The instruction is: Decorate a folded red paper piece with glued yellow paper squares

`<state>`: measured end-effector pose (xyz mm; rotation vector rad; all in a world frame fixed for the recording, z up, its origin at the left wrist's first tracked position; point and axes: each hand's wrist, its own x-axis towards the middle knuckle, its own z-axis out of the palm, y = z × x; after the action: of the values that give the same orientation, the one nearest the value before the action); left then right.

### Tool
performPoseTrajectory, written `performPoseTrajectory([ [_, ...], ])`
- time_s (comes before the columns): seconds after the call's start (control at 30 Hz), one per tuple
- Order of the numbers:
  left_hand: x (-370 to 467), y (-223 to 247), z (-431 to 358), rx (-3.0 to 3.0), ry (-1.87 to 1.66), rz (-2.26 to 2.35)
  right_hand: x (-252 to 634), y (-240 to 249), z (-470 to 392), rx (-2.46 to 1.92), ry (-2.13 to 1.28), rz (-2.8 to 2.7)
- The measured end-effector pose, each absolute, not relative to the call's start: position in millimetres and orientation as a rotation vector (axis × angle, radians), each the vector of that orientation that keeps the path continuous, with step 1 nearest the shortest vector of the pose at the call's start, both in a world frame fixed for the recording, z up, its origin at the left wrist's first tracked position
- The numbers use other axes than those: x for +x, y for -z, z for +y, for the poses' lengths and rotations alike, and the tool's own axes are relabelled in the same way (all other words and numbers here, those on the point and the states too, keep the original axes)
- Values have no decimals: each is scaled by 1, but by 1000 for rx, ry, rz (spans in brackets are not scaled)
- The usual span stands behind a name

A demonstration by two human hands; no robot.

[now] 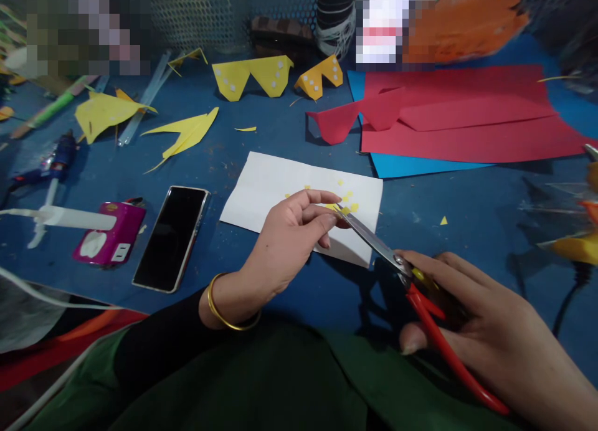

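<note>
My right hand (495, 319) grips the scissors (374, 241), fingers and thumb in the red and yellow handles. Their narrow blades point up and left, with the tips at the fingertips of my left hand (292, 235). That hand is closed in a pinch on a small piece of yellow paper (332, 206), mostly hidden by the fingers. Beneath it lies a white sheet of paper (252, 185), scattered with several tiny yellow cuttings (354, 207).
Yellow paper glasses (233, 79), orange ones (311, 79) and red ones (334, 123) stand at the back. Red sheets (448, 144) lie on blue paper (397, 167) at right. Leftward are a phone (170, 238), a magenta box (109, 235) and a glue gun (60, 160).
</note>
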<state>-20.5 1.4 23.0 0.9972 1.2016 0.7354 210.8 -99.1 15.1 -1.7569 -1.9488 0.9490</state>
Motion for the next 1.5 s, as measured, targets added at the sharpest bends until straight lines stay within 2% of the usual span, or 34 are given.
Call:
performPoseTrajectory([
  [0.23, -20, -23, 2, 1000, -725, 1178, 206, -19, -96, -1742, -1072, -1850],
  [0.9, -21, -21, 1, 970, -666, 1158, 209, -14, -98, -1721, -899, -1930],
  [1.5, -22, -16, 2, 1028, -665, 1177, 209, -14, -97, -1704, -913, -1959],
])
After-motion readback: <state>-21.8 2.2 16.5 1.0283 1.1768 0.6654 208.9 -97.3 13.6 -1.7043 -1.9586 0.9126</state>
